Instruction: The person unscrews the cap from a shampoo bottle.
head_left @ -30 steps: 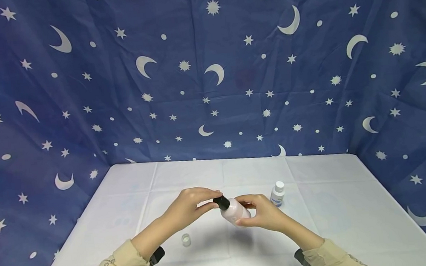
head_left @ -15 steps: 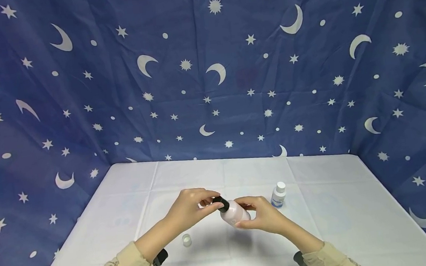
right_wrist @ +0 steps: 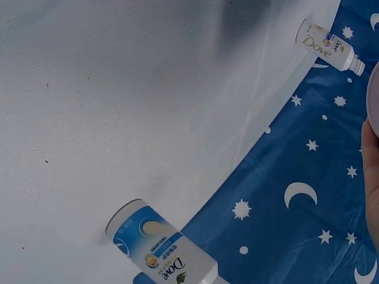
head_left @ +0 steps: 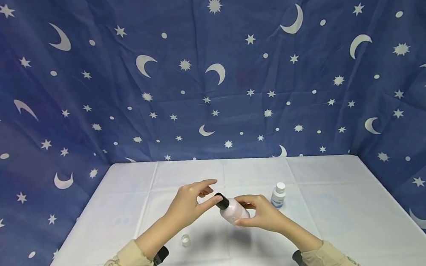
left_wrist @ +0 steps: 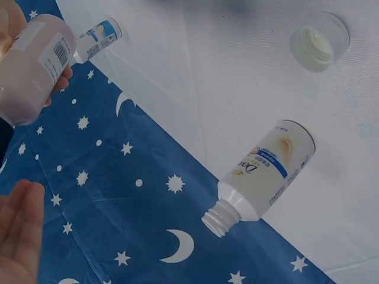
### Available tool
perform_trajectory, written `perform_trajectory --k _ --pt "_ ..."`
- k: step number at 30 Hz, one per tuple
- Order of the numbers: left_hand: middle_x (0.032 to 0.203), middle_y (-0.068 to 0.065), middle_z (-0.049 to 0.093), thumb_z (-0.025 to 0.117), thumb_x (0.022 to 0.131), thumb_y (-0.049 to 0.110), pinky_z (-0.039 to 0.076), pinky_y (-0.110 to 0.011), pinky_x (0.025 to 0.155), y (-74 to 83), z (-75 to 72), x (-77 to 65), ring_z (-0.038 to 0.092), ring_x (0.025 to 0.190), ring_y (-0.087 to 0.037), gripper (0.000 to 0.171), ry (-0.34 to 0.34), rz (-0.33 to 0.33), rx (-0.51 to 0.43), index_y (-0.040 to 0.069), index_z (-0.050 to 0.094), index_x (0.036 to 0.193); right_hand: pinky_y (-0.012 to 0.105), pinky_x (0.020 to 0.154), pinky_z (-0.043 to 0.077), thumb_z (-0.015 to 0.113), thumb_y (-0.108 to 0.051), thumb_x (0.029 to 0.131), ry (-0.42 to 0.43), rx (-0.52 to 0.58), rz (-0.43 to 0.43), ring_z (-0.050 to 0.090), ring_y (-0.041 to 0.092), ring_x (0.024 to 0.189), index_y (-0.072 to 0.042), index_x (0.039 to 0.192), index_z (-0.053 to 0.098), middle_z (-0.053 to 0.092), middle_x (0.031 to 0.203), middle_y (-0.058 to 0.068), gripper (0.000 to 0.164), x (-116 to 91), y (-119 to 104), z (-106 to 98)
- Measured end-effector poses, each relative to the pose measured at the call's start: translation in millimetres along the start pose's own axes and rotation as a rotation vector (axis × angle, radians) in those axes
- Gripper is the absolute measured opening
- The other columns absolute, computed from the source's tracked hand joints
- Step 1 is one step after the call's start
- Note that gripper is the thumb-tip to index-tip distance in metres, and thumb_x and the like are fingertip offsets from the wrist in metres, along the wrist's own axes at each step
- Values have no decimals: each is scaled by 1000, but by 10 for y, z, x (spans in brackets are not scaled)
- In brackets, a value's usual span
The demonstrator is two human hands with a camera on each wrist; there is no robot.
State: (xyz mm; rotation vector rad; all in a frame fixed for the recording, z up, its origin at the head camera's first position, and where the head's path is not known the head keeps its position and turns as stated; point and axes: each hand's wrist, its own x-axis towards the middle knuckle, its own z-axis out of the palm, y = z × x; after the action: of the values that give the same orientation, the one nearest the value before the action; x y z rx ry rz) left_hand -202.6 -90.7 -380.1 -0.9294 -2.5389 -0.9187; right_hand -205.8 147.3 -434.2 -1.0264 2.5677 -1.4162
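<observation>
Wears beige sleeves [head_left: 119, 264], nearest of all, one reaching in from each side of the pink bottle [head_left: 234, 213], with a dark device [head_left: 160, 256] at the left wrist and another like it at the right. Has a small clear cap [head_left: 186, 240] on the white-covered table [head_left: 338, 198], nearer than the pink bottle and to its left.

Grips the pink bottle by its body in the right hand [head_left: 261, 212], with fingers and thumb curled round, keeping it tilted and raised above the table. Holds the left hand [head_left: 190, 201] loosely spread at the upper left of the pink bottle, with the thumb against its black top [head_left: 222, 201] and the index finger lifted away, grasping nothing.

Has an uncapped Dove bottle [left_wrist: 269, 171] standing left of the pink bottle, visible in the wrist views only, with a bare threaded neck. Has a white-capped bottle [head_left: 278, 196] upright to the right of and beyond the pink bottle. Faces a blue cloth [head_left: 234, 114] hung well behind the pink bottle, printed with pale moons, stars and dots.
</observation>
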Motion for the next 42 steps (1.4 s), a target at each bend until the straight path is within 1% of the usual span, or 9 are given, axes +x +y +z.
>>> perform_trajectory --k 4,6,9,12,19,23,29,36,42 --pt "116 -3 67 71 84 28 54 -30 86 -39 -36 -20 65 101 -17 45 -67 96 -61 9 61 123 29 89 54 78 -19 77 -5 5 12 64 17 98 0 116 63 68 112 13 46 -4 6 4" --pt "120 -4 65 73 82 23 53 -32 91 -53 -45 -28 63 108 -19 45 -88 146 -80 9 61 123 28 89 54 78 -19 77 -2 2 11 64 17 98 0 116 63 68 112 13 46 -9 4 3" --pt "121 -8 64 75 80 16 51 -33 95 -58 -62 -37 60 114 -22 42 -85 224 -78 7 63 119 28 88 54 78 -19 76 -2 -1 8 65 17 98 1 115 63 68 111 13 46 -12 1 3" --pt "122 -10 64 75 79 12 51 -34 95 -51 -92 -47 60 115 -23 40 -76 287 -53 7 65 117 29 88 54 79 -20 76 -4 -7 0 65 17 98 0 115 63 68 111 13 47 -8 -5 -1" --pt "122 -10 65 75 76 0 53 -31 92 -42 -163 -53 62 112 -23 43 -100 341 -29 7 65 118 29 88 54 78 -18 76 -4 -3 -5 64 17 98 0 116 63 68 112 13 46 -16 -22 -22" --pt "117 -11 66 73 77 -2 53 -27 90 -36 -167 -49 64 108 -24 40 -113 368 -32 6 66 115 28 89 54 78 -19 76 -9 9 8 65 17 98 1 116 63 68 113 13 47 -28 -33 -21" --pt "107 -5 70 73 79 6 54 -22 86 -22 -153 -23 67 100 -18 31 -107 347 -39 6 69 109 30 89 54 78 -22 77 -25 5 27 64 18 99 -1 116 63 68 113 12 47 -44 -44 -18" --pt "89 -2 71 77 77 15 53 -14 70 -20 -131 -19 65 76 -9 27 -54 263 -60 4 71 100 34 89 54 78 -24 77 -32 -10 25 64 20 100 -2 116 63 67 114 12 48 -34 -64 -21" --pt "80 -2 68 76 78 17 52 -11 66 -4 -105 -22 62 70 -6 21 -45 178 -76 3 70 92 30 89 54 78 -21 77 -28 10 18 64 17 98 0 115 63 68 112 12 46 -30 -73 9"
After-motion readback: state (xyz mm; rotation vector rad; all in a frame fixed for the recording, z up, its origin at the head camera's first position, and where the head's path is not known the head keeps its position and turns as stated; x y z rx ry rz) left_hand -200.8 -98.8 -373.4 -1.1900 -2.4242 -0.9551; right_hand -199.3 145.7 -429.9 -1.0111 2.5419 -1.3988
